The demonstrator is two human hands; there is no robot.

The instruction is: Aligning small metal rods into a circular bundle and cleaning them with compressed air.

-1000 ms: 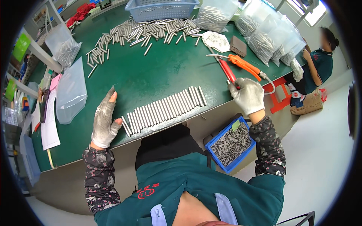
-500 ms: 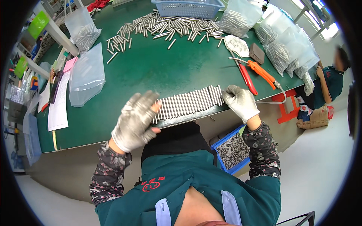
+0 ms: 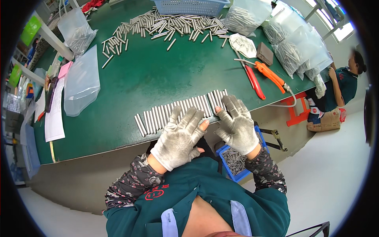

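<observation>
The left hand [image 3: 175, 144], in a pale glove with bare tips on some fingers, is open and flat with its back up; its fingers point away from the body, over the near side of a row of shiny metal rods [image 3: 158, 117]; the right hand [image 3: 240, 132], in a glove too, is open as well, with its fingers spread over the right end of the row; I cannot tell how hard the fingers press, or if all of them touch; the rods lie side by side along the near edge of the green worktop [image 3: 134, 75], and the one at the left end leans a bit; to the right of the row, close to the near edge, lie a tool with red handles [image 3: 255, 83] and an orange air gun [image 3: 270, 75] with a thin hose; past them sit a brown block [image 3: 265, 54] and a crumpled white cloth [image 3: 242, 45]; toward the far right corner stand clear bags [image 3: 292, 49] full of rods; by the far edge a big loose pile of rods [image 3: 158, 25] spreads out in front of a blue basket [image 3: 189, 8]; near the left edge lie a flat clear bag [image 3: 82, 85] and some papers [image 3: 54, 118]; below the near edge is a blue bin [image 3: 228, 170] of small metal bits; past the right side a person [image 3: 345, 83] sits by a red stool [image 3: 296, 114].
</observation>
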